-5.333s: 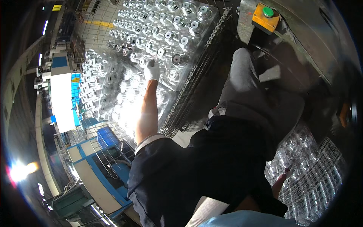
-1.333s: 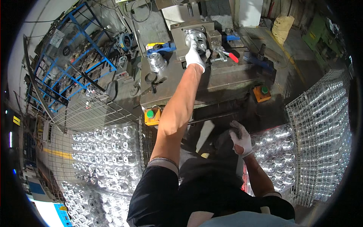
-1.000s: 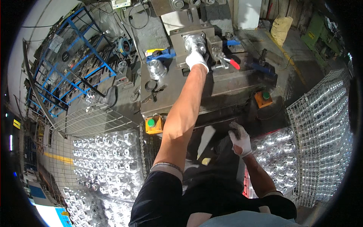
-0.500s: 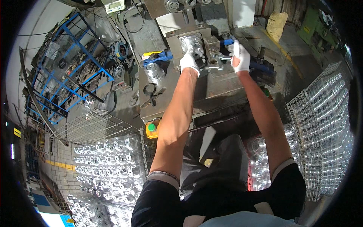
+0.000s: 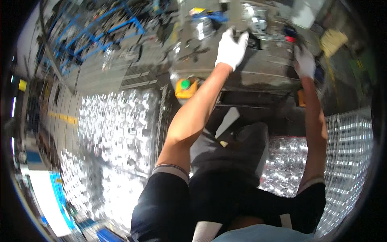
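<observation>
My left hand [image 5: 232, 49] in a white glove is over the metal bench [image 5: 258, 74], its thumb and fingers spread and nothing between them. Just beyond it a shiny silver metal part [image 5: 255, 18] sits at the fixture, close to the top edge of the picture. A second silver part [image 5: 203, 28] stands on the bench to the left of that hand. My right hand [image 5: 305, 63], also gloved, is at the bench's right side. Motion smears its fingers, so any grip is unclear. Nearest to it is a dark object with a red end [image 5: 290, 37].
A yellow box with a green button [image 5: 186, 88] is on the bench's front left. Wire baskets of silver parts [image 5: 117, 125] stand at left and right [image 5: 348, 161]. A blue and yellow tool [image 5: 209, 16] lies at the back. A yellow sack [image 5: 333, 42] stands far right.
My left hand has come off the silver part in the fixture and opened. The right hand has left the blue-handled lever and moved right, nearer me. The view has tilted downward and blurred.
</observation>
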Demonstrator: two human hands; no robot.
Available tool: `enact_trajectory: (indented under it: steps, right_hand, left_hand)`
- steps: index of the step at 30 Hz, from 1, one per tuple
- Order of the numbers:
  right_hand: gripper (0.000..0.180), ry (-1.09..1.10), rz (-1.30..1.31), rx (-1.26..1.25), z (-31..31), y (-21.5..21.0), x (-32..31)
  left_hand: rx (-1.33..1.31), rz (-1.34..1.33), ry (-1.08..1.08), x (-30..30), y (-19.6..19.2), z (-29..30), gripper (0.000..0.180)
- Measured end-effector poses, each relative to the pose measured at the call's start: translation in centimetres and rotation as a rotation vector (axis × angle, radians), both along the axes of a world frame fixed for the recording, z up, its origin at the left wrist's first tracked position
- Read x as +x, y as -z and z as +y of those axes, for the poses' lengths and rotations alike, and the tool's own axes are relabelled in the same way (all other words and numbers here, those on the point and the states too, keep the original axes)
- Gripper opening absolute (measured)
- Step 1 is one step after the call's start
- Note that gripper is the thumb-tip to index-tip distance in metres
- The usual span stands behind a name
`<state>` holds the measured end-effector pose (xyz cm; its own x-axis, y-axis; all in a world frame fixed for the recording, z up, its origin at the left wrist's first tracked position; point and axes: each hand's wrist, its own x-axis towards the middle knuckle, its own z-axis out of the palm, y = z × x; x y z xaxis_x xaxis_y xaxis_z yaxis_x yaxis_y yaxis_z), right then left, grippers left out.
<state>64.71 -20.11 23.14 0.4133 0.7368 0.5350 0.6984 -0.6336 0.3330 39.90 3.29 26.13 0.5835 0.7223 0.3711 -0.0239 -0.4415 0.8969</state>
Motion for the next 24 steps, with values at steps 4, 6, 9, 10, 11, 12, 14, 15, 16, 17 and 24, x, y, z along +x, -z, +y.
enact_trajectory:
  steps: [4, 6, 9, 10, 11, 12, 14, 15, 16, 17, 24]
  right_hand:
    - [0.054, 0.204, 0.335, 0.068, -8.1, 6.1, -3.9]
    - [0.056, 0.352, 0.030, -0.228, -10.6, 8.6, -3.3]
    - [0.056, 0.159, 0.130, -0.031, -11.9, 10.8, -1.6]
    - [0.055, 0.189, 0.233, -0.033, -12.2, 11.0, -1.1]
    - [0.055, 0.133, 0.149, -0.124, -12.2, 11.1, -0.9]
    - [0.056, 0.132, 0.087, -0.265, -12.4, 11.1, -0.9]
    - [0.056, 0.156, 0.119, -0.284, -12.4, 11.1, -1.3]
    - [0.056, 0.183, 0.216, -0.166, -12.7, 11.1, -1.8]
    - [0.056, 0.149, 0.288, -0.019, -12.7, 11.2, -2.2]
    - [0.058, 0.113, 0.261, 0.012, -13.1, 11.2, -2.7]
    - [0.063, 0.241, 0.283, 0.022, -15.3, 12.3, -3.4]
  left_hand:
    - [0.512, 0.363, -0.245, -14.0, 4.5, -0.7, 0.072]
    - [0.486, 0.565, -0.241, -17.1, 6.3, -0.8, 0.080]
    - [0.455, 0.679, -0.231, -19.1, 8.4, -0.6, 0.090]
    - [0.451, 0.681, -0.222, -19.2, 9.0, -0.7, 0.090]
    - [0.473, 0.660, -0.241, -19.3, 9.5, -0.7, 0.090]
    - [0.493, 0.643, -0.257, -19.5, 9.9, -0.8, 0.091]
    - [0.522, 0.654, -0.261, -19.8, 10.6, -1.1, 0.091]
    - [0.545, 0.684, -0.258, -20.0, 10.8, -1.2, 0.092]
    - [0.554, 0.652, -0.274, -20.1, 11.0, -1.3, 0.092]
    - [0.551, 0.645, -0.272, -20.2, 11.1, -1.4, 0.092]
    - [0.557, 0.645, -0.280, -20.3, 11.5, -1.7, 0.091]
